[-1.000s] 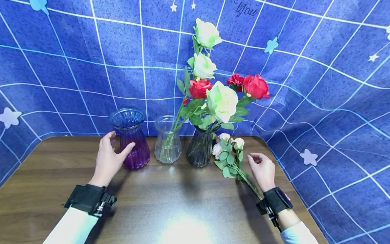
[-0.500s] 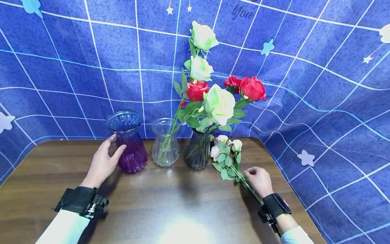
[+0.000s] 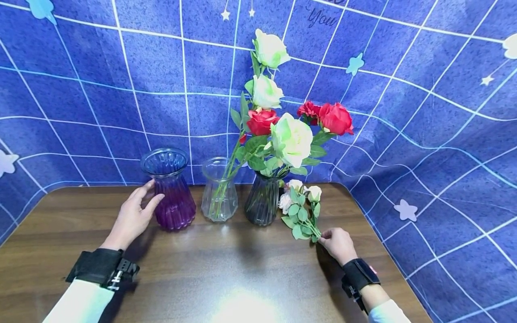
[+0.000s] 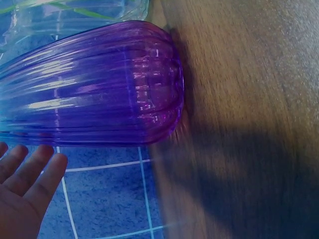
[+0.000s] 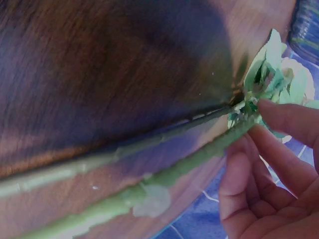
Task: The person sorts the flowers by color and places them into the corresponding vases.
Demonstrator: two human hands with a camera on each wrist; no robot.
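My left hand [image 3: 131, 215] is beside a ribbed purple-blue glass vase [image 3: 174, 202], fingers spread and relaxed, holding nothing. In the left wrist view, its fingertips [image 4: 57, 162] come right up to the side of the vase. A small spray of white roses [image 3: 302, 211] with green leaves lies on the table at the right. My right hand [image 3: 338, 244] pinches its green stems just below the leaves. The right wrist view shows thumb and forefinger at a stem [image 5: 194, 162], with the leaves beyond them and a second stem running alongside.
A clear glass vase [image 3: 220, 204] holding stems stands in the middle. To its right, a dark grey vase [image 3: 261, 204] carries tall white roses [image 3: 292, 139] and red flowers [image 3: 336, 119]. A blue grid-patterned cloth [image 3: 101, 89] hangs behind the wooden table [image 3: 194, 269].
My right hand has come down and left onto the rose stems and now pinches them. The left hand has drawn slightly back from the purple vase. The view shifted a little.
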